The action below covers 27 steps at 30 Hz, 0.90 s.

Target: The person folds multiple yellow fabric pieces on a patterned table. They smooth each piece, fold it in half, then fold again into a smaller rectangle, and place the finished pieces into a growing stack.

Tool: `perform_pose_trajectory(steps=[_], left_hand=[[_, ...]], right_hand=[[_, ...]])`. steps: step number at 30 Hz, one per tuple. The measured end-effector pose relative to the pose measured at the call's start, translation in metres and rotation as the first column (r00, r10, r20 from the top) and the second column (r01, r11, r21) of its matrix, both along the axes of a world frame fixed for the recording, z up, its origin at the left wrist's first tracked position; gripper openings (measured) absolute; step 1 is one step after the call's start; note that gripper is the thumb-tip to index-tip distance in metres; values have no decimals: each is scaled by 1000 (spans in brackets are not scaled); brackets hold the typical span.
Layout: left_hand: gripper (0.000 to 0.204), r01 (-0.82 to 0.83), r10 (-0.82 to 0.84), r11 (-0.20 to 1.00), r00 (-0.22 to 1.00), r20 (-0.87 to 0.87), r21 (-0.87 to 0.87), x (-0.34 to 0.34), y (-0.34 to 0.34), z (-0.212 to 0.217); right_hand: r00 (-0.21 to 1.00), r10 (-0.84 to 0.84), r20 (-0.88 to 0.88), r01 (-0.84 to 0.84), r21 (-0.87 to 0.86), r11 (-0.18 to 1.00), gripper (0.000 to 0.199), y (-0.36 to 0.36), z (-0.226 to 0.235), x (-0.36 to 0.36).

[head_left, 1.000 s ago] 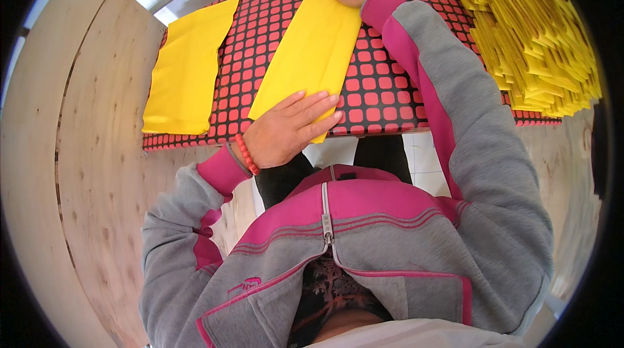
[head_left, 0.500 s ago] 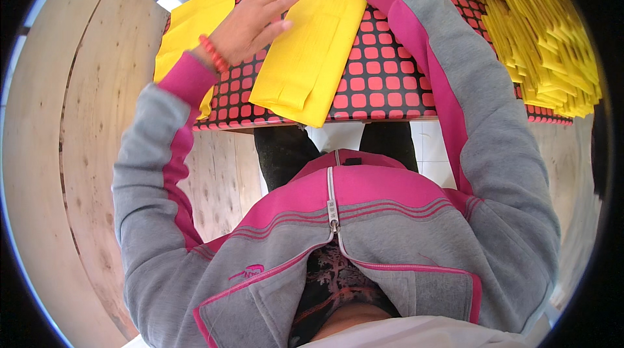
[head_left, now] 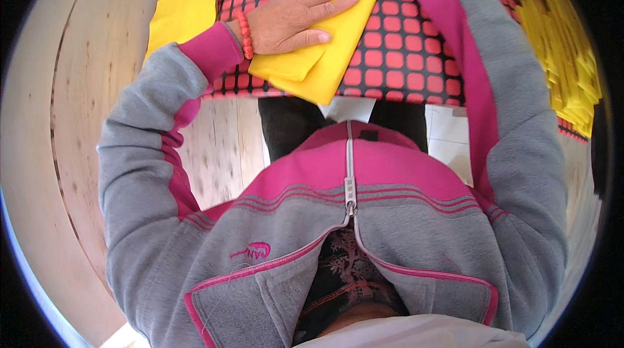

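Flat on a folded yellow sheet (head_left: 344,42) lies my left hand (head_left: 296,18), fingers stretched out and slightly spread. The sheet is long and narrow, with a layer folded over on top; I cannot tell whether it is cloth or paper. Its near end reaches over the front edge of the table. A red bead bracelet (head_left: 245,35) circles my left wrist. My right arm (head_left: 481,16) stretches forward past the top of the picture, so that hand is out of sight. Another yellow sheet (head_left: 188,3) lies to the left of my left hand.
A red-and-black checked cover (head_left: 396,55) lies over the table. Along its right side is a big pile of folded yellow sheets (head_left: 559,55). Pale wooden boards (head_left: 97,55) stand at the left. My knees, in black trousers (head_left: 286,127), are under the front edge.
My left hand has come down from above the sheet and moved right onto it, flat. My right hand has slid forward out of the picture. The view has shifted slightly.
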<state>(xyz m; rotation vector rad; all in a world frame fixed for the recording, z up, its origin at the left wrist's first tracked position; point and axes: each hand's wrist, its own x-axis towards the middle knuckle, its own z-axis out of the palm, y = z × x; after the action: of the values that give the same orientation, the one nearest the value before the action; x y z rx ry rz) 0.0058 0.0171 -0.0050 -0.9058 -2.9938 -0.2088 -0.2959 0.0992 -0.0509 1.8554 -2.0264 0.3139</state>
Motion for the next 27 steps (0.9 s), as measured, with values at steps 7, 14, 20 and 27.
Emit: perform_pose_trajectory(steps=[7, 14, 20, 27], left_hand=[[79, 31, -31, 999, 996, 78, 8, 73, 25, 6], [95, -123, 123, 992, 992, -6, 4, 95, 45, -3], [81, -81, 90, 992, 992, -90, 95, 99, 43, -8], [78, -46, 57, 997, 982, -179, 67, 100, 42, -14]], right_hand=[[972, 191, 139, -163, -190, 968, 35, 4, -5, -3], [969, 73, 237, -42, -133, 990, 37, 6, -3, -3], [958, 132, 253, -99, -139, 985, 52, -9, -16, -25], [917, 94, 388, -56, -108, 993, 51, -8, -22, -44]])
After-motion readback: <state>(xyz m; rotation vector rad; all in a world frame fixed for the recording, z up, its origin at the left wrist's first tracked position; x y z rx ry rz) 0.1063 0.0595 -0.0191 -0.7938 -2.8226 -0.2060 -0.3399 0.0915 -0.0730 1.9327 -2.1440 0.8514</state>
